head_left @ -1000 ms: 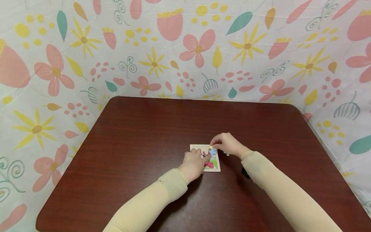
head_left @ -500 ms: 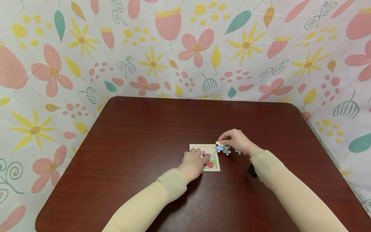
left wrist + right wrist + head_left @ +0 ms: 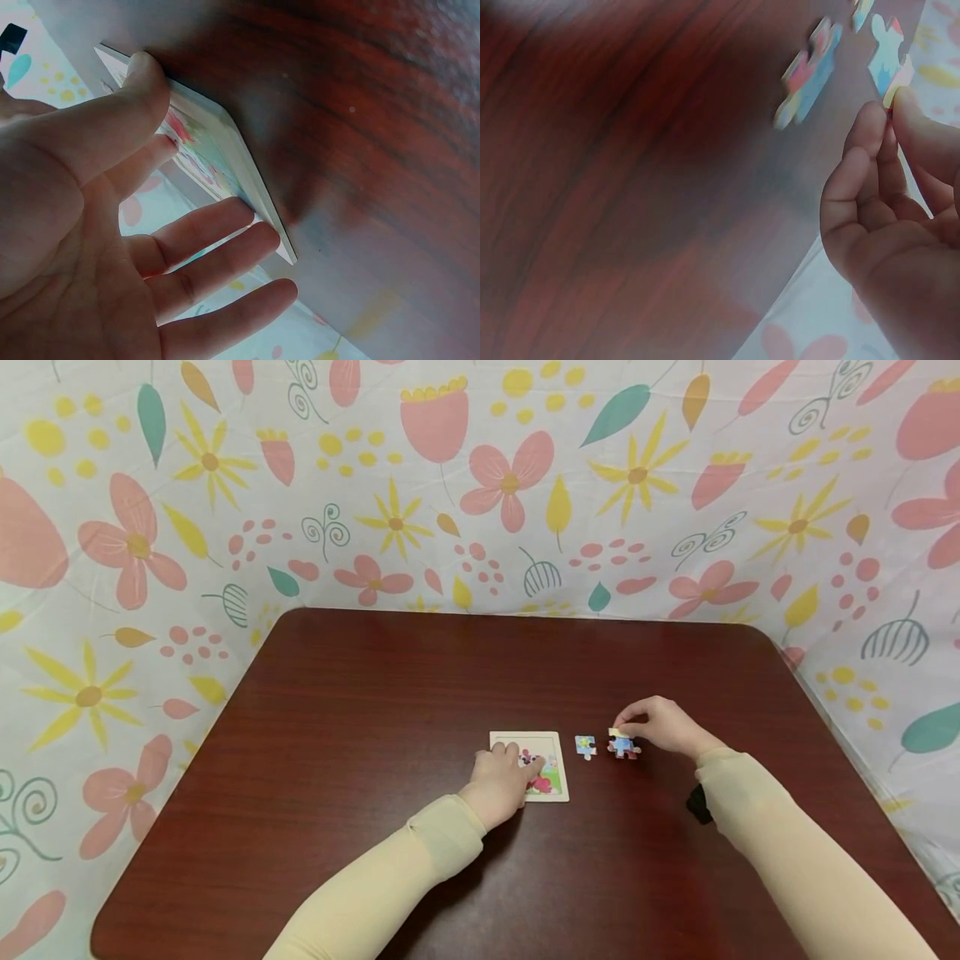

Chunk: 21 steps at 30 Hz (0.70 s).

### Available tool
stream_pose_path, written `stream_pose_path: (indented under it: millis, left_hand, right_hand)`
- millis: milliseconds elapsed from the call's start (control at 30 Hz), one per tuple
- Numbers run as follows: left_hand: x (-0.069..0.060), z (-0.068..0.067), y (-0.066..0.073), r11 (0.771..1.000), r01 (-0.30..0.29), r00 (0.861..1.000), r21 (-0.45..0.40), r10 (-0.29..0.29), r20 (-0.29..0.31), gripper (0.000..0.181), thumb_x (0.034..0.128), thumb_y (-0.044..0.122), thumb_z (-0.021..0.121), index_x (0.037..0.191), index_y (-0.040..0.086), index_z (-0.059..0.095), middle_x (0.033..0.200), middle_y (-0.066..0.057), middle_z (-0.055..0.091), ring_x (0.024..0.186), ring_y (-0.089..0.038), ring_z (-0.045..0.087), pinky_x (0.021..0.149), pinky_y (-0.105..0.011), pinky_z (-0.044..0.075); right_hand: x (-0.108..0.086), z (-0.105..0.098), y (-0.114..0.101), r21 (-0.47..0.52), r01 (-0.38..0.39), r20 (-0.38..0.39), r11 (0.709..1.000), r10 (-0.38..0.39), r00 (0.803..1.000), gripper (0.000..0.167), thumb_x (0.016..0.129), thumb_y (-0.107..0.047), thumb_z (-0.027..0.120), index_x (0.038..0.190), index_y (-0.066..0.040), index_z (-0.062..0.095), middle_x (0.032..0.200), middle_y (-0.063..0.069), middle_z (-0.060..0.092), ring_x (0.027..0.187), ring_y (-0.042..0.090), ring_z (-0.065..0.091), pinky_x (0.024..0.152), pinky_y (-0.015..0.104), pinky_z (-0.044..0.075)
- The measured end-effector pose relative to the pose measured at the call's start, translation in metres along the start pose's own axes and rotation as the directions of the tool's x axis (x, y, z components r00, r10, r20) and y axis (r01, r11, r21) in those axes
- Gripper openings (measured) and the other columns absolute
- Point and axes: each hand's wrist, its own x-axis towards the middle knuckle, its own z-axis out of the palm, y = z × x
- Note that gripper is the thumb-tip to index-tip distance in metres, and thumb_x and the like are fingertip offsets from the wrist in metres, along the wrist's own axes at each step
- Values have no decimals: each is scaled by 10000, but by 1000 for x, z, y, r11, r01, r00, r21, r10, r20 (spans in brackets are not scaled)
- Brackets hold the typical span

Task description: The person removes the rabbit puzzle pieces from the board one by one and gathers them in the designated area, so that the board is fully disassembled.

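Observation:
My left hand [image 3: 501,783] rests on a small framed jigsaw puzzle board [image 3: 551,745] with fingers spread. In the left wrist view, the thumb lies over the board's pale rim [image 3: 244,161] and the index finger touches the printed picture. Part of the picture is hidden under this hand. To the right of the board, my right hand [image 3: 662,727] pinches a blue and yellow puzzle piece [image 3: 887,56] between thumb and fingertips. Just by the held piece, a pink and blue piece [image 3: 808,79] lies on the table. A lone puzzle piece [image 3: 586,746] sits between board and right hand.
Everything lies on a dark reddish-brown table [image 3: 360,710] with rounded far corners. A flower-patterned cloth [image 3: 450,485] hangs behind and along the sides. A black object [image 3: 699,805] shows under the right wrist.
My right hand has moved right, from over the board's far right corner, carrying the pinched piece away. The lone piece by the board has come into full view. The left hand stays put.

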Motion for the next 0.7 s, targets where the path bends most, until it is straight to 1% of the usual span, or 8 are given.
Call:
stream_pose_path:
  millis: [133,233,367,433,533,700]
  left_hand:
    - [1,0,0,1000,3,1000,-2,-3,1,623,872,458,617,1434,444,350,1067,-32,525,905,-175,473,575,-294,426]
    - [1,1,1,1000,1,1000,-4,-1,1,624,872,469,616,1435,441,351,1075,-35,526,906,-174,470,576,-293,427]
    - [-1,1,0,1000,1,1000,-13,-1,-2,623,869,471,621,1433,436,358,1073,-37,525,900,-174,468,588,-293,425]
    - [-1,1,0,1000,4,1000,-12,-4,-8,621,868,470,622,1431,438,361,1059,-36,524,892,-174,467,583,-292,420]
    - [-1,0,-1,1000,6,1000,-10,-6,-15,617,869,468,622,1429,437,365,1051,-37,525,890,-176,470,581,-294,421]
    - [-1,0,1,1000,-1,1000,-19,1,-18,621,867,449,630,1430,432,368,1061,-41,530,896,-181,473,588,-301,426]
  right_hand:
    - [-7,-6,12,-15,-45,20,999,45,999,142,889,-161,655,962,-58,721,919,57,680,809,182,565,712,343,457]
    - [-14,-10,21,-13,-69,33,998,70,997,154,892,-154,648,970,-45,723,891,51,674,785,179,555,695,336,454]
    - [-21,-15,30,-17,-97,32,995,98,995,171,902,-157,632,985,-39,725,926,77,682,801,186,563,698,339,461]
    - [-24,-17,33,-28,-104,19,994,105,994,174,901,-161,635,982,-37,726,970,104,684,840,206,577,722,365,475]
    - [-27,-19,38,-51,-110,-11,993,110,994,157,895,-156,644,957,-36,725,965,120,680,867,242,577,743,410,479]
    - [-30,-18,45,-89,-123,-66,988,117,991,125,887,-140,650,926,-48,725,933,112,681,832,240,572,734,425,476]
